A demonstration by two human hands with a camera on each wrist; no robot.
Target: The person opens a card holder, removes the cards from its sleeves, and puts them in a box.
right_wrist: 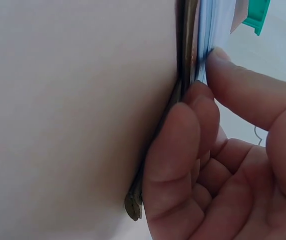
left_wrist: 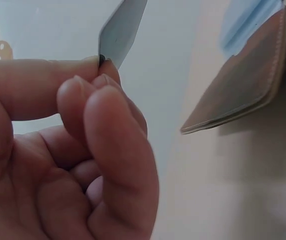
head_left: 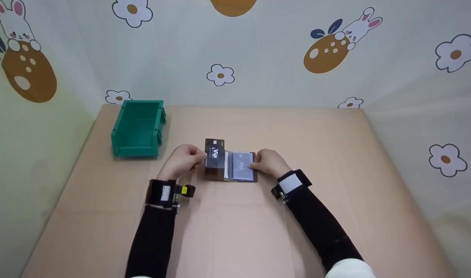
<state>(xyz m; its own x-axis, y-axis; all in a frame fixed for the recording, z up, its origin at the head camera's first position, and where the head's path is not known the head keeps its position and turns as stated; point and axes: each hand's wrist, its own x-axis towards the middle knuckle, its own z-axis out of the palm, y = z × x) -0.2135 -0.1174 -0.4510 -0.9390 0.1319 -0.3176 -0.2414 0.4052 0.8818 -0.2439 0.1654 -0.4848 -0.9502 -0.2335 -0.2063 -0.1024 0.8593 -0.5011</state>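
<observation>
one dark card with "vip" on its face, held over the left panel of an open brown wallet. the head view makes them overlap, but left wrist view shows a gap, so card is clear of the wallet, not in a pocket. wallet lies spread near mid-bench, between left and right edges, nearer the back edge; clear sleeves sit on its right half.

left hand pinches the card at its left edge, thumb against index finger, other fingers curled. edge grip probably chosen to leave most of the face and the far edge free. right hand grips the wallet's right side, thumb on top of the sleeves, fingers at the cover's outer edge. reads as an anchor: keeps the wallet open and stops it sliding while the left works. can't tell if that edge is lifted off the bench.

farther out: green bin at the back-left corner of the bench, well apart from the wallet, likely parked there to keep the middle free. patterned backdrop stands behind the back edge.
</observation>
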